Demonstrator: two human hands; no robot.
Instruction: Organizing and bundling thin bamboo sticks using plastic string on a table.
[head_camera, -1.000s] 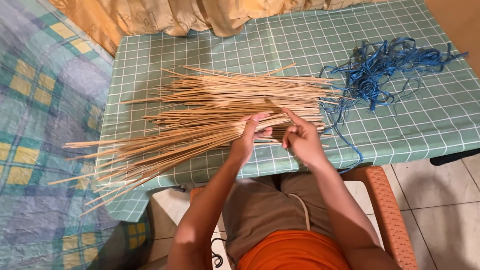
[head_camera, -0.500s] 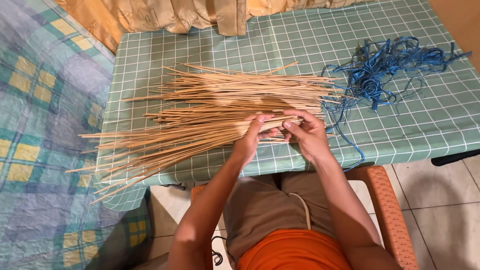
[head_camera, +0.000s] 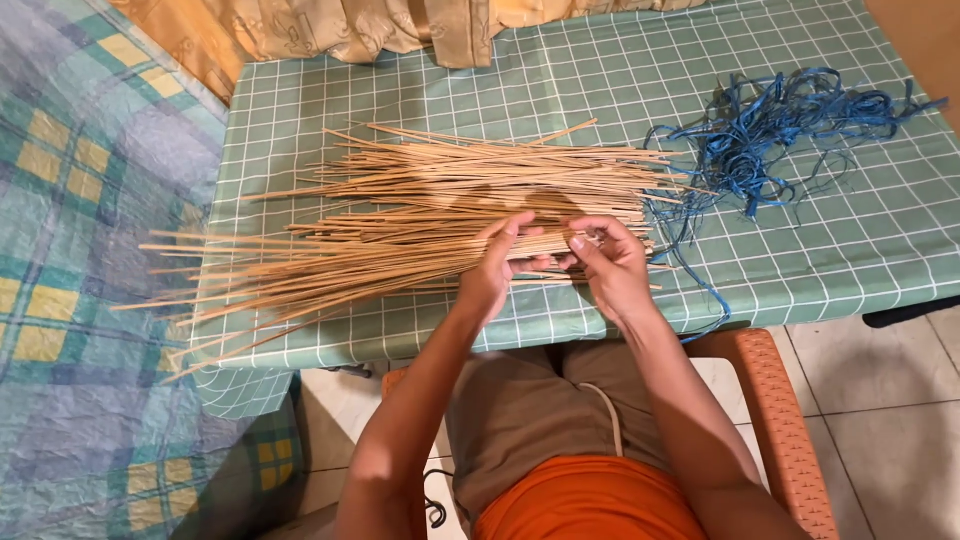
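A big loose pile of thin pale wooden sticks (head_camera: 440, 205) lies across a table covered with a green checked cloth (head_camera: 560, 80). My left hand (head_camera: 495, 270) and my right hand (head_camera: 610, 265) meet at the near right end of the pile. Both pinch a small bundle of sticks (head_camera: 350, 265) that fans out to the left past the table edge. A tangle of blue raffia string (head_camera: 770, 130) lies on the cloth to the right of the sticks, with one strand trailing toward my right hand.
I sit on an orange plastic chair (head_camera: 770, 400) at the table's near edge. A bed with a blue and green checked cover (head_camera: 80, 250) stands on the left. Beige curtains (head_camera: 350, 25) hang behind the table. Pale floor tiles (head_camera: 880, 420) show at the right.
The bundle of sticks in my hands has lifted and swung a little, its far ends higher than before. My hands have closed together on its near end.
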